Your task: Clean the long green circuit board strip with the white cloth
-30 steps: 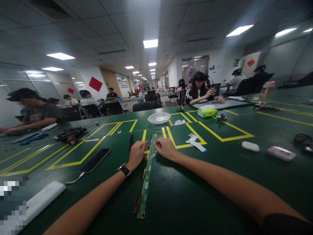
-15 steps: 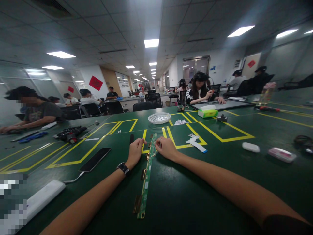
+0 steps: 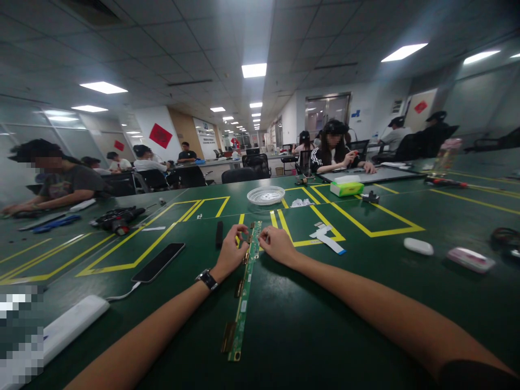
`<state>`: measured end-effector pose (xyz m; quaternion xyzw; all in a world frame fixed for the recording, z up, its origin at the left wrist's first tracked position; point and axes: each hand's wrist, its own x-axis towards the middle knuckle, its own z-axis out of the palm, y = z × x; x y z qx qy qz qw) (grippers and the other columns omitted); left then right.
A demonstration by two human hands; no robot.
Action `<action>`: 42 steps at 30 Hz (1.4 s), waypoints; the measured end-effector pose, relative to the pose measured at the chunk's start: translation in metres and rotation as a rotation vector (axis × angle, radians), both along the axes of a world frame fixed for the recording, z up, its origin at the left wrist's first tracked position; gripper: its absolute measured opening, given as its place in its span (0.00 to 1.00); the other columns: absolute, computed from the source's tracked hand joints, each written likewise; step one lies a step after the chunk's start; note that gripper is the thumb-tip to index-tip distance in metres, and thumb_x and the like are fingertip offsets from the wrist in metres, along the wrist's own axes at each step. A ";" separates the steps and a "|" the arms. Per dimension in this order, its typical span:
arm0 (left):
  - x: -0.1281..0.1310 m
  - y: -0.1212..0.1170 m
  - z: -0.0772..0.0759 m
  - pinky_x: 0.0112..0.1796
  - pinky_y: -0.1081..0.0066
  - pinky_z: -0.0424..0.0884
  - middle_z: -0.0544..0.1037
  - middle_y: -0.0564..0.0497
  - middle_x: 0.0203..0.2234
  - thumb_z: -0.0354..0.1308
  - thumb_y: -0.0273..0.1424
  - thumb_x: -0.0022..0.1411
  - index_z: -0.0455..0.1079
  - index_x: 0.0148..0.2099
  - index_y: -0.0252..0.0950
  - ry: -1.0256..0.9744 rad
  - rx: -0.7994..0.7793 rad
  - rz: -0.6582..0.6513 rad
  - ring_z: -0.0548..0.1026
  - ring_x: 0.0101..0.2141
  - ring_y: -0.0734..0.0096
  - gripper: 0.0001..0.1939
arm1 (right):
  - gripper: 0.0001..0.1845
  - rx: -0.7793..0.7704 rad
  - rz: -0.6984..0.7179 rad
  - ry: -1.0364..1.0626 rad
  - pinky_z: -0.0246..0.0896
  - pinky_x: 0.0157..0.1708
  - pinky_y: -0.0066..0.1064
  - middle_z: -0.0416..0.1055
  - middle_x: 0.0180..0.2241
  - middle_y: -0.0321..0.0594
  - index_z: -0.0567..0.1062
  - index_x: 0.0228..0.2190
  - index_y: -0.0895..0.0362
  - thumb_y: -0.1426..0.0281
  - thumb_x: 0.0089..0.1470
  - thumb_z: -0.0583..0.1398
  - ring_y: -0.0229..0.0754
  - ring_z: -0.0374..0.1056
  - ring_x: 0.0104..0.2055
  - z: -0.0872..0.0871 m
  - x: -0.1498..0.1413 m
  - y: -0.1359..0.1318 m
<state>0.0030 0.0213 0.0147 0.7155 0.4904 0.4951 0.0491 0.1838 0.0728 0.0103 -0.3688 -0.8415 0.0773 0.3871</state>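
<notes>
A long, narrow green circuit board (image 3: 242, 306) lies lengthwise in front of me on the green table, with copper-brown flex tabs (image 3: 229, 337) along its left edge. At its far end, my right hand (image 3: 278, 245) is closed, fingertips pinching the right edge. My left hand (image 3: 232, 252) is on the opposite side, thumb and forefinger curved and apart beside a small flex tab. It wears a dark wristwatch (image 3: 207, 279). Just beyond the left hand sits a black strip (image 3: 219, 234). White ribbon cables (image 3: 328, 240) lie to the right of the board.
A white woven basket (image 3: 266, 195) stands beyond the board. Left are a phone (image 3: 159, 262), a white power strip (image 3: 77, 325) and a power drill (image 3: 118, 219). A green tissue pack (image 3: 346, 188) and white case (image 3: 418, 246) are right. Co-workers sit at both far sides.
My left hand has shifted slightly right, closer to the board, and its thumb and forefinger have spread. My right hand stays at the board's far edge.
</notes>
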 end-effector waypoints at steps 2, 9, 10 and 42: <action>0.000 0.001 -0.001 0.33 0.73 0.66 0.74 0.51 0.36 0.52 0.20 0.54 0.64 0.47 0.37 0.010 -0.004 -0.003 0.71 0.34 0.69 0.18 | 0.05 -0.008 -0.013 0.012 0.54 0.32 0.28 0.71 0.28 0.36 0.74 0.27 0.57 0.71 0.56 0.61 0.37 0.65 0.29 0.000 0.000 0.001; -0.001 0.001 -0.002 0.33 0.72 0.65 0.74 0.52 0.33 0.54 0.26 0.61 0.67 0.39 0.36 0.058 0.002 0.009 0.71 0.32 0.69 0.04 | 0.06 -0.017 -0.023 0.023 0.53 0.30 0.27 0.70 0.26 0.36 0.74 0.27 0.57 0.72 0.55 0.60 0.37 0.65 0.28 -0.002 -0.001 0.002; -0.001 0.001 -0.002 0.33 0.71 0.65 0.73 0.52 0.32 0.54 0.25 0.61 0.67 0.38 0.36 0.061 0.007 0.019 0.70 0.31 0.69 0.03 | 0.06 -0.016 -0.022 0.024 0.52 0.30 0.27 0.70 0.26 0.35 0.74 0.27 0.57 0.71 0.55 0.60 0.37 0.65 0.28 -0.002 -0.001 0.003; -0.015 0.013 -0.004 0.31 0.72 0.67 0.72 0.53 0.27 0.52 0.35 0.64 0.67 0.36 0.36 -0.150 -0.010 0.182 0.72 0.29 0.68 0.08 | 0.11 0.123 0.103 -0.120 0.52 0.44 0.37 0.75 0.43 0.42 0.73 0.42 0.57 0.65 0.66 0.54 0.44 0.69 0.45 0.003 -0.003 -0.009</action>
